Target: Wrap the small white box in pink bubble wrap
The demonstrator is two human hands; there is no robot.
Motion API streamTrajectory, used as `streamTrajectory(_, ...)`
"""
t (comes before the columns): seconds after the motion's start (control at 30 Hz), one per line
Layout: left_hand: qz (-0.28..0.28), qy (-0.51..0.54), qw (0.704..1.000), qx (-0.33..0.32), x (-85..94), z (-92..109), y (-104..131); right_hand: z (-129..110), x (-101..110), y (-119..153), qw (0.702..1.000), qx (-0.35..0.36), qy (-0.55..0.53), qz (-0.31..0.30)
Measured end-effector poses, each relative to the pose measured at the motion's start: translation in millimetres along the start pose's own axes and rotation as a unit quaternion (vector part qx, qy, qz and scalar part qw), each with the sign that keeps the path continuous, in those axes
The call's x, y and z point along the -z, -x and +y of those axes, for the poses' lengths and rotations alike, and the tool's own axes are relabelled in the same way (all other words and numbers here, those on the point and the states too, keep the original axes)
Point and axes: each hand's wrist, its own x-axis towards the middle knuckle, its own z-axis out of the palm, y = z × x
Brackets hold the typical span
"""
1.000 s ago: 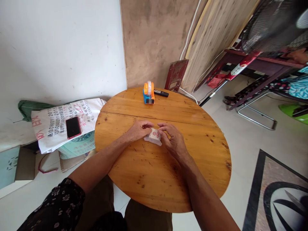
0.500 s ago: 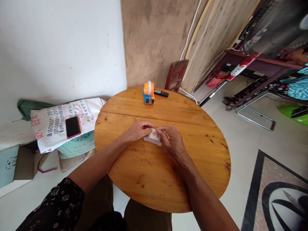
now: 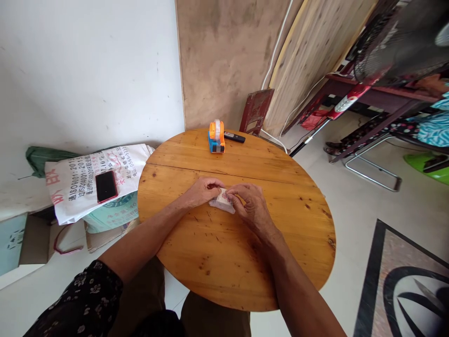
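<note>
A small white packet (image 3: 221,204) with red print and a clear, shiny wrapper edge rests on the round wooden table (image 3: 231,262). My left hand (image 3: 205,191) grips its left end, thumb and fingers closed. From the other side, my right hand (image 3: 249,202) pinches the packet's upper right part with thumb and forefinger. The fingers cover much of the packet's far edge, and its exact kind is too small to make out. Beyond my hands stands an orange and blue tape dispenser (image 3: 216,136) with a roll of clear tape.
A black remote (image 3: 234,137) lies beside the dispenser. Left of the table, a phone (image 3: 106,186) lies on a white printed sack (image 3: 80,187). A chair (image 3: 256,110) stands behind the table. At the right are a fan (image 3: 393,47) and a seated person (image 3: 433,121).
My right thumb and forefinger have shifted slightly left over the packet, covering more of its red print. My left hand keeps its place.
</note>
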Motion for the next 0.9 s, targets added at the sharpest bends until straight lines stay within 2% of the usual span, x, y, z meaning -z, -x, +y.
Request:
streamTrajectory(0.27,-0.005,0.006,1.0,0.006,0.7,-3.9,-1.2,1.7,-4.7,0.4,1.0,-0.027,-0.008,0.01)
streamTrajectory(0.4,-0.004,0.001,1.0,0.007,0.9,-1.1,0.5,-1.5,-8.3,-0.3,0.996,-0.054,-0.063,0.035)
streamTrajectory(0.53,-0.006,-0.004,1.0,0.009,1.0,0.4,1.1,-2.9,-0.4,-0.5,0.986,-0.091,-0.131,0.054)
streamTrajectory(0.67,-0.004,-0.011,1.0,0.01,0.8,-1.2,-0.5,5.9,12.6,-1.3,0.982,-0.124,-0.129,0.062)
streamTrajectory(0.9,0.027,-0.058,0.998,0.001,2.1,1.1,1.3,11.3,15.6,-2.3,0.992,-0.023,-0.12,-0.032)
